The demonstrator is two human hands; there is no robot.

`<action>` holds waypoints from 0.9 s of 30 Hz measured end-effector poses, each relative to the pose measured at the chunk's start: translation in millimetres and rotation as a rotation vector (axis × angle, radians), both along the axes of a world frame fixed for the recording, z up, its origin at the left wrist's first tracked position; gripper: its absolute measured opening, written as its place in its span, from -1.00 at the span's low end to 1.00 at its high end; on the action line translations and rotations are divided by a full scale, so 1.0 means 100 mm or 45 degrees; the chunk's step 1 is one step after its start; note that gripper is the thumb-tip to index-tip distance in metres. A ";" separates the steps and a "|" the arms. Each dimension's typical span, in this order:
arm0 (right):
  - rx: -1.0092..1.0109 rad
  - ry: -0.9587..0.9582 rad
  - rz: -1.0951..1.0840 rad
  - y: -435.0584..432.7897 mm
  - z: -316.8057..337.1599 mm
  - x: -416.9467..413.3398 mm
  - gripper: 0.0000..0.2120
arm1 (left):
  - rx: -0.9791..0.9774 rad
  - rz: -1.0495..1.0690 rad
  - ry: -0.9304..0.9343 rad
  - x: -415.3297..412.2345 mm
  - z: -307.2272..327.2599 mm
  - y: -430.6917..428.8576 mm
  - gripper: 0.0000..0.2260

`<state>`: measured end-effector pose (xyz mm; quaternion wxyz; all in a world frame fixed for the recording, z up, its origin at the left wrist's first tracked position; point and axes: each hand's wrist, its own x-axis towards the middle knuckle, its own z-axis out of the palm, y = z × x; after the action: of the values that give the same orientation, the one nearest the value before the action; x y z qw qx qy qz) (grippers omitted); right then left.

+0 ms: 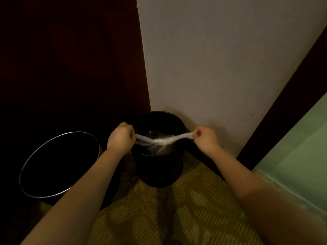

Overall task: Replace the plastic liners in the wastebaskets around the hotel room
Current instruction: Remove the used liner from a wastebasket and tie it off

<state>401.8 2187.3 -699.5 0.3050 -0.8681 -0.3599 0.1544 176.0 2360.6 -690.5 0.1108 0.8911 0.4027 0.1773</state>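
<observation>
A black round wastebasket (159,170) stands in the corner against the pale wall. Inside it sits a thin clear plastic liner (160,142), its top twisted into a band stretched across the opening. My left hand (122,137) grips the band's left end at the basket's left rim. My right hand (206,138) pinches the right end just past the right rim. Both fists are closed on the plastic and pull it taut. The liner's lower part is dim inside the basket.
A second black wastebasket (60,165) with a shiny metal rim stands to the left, dark inside. A dark red panel (70,59) rises behind it. Patterned yellowish carpet (177,214) covers the floor; a dark baseboard and greenish surface (300,156) run along the right.
</observation>
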 end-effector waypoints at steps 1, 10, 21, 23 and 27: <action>0.019 0.026 -0.001 0.01 0.01 -0.01 -0.86 | 0.005 -0.010 -0.004 0.02 0.02 -0.02 -0.92; 0.629 0.808 -0.091 0.30 0.64 -0.24 -0.78 | -0.426 0.150 -0.740 0.18 0.51 -0.10 -0.94; 1.196 1.039 0.176 0.24 1.58 -0.67 -0.73 | -0.272 0.045 -1.252 -0.01 1.49 -0.44 -0.91; 1.240 1.015 0.233 0.21 1.70 -0.73 -0.74 | -0.197 0.006 -1.282 -0.09 1.66 -0.53 -0.88; 1.259 0.923 0.340 0.15 1.87 -0.87 -0.76 | -0.090 -0.087 -1.261 -0.27 1.91 -0.69 -0.89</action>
<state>314.5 2202.0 -512.1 0.7512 -0.4644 -0.3681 0.2910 148.8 2291.3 -499.3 0.3245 0.7083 0.2782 0.5618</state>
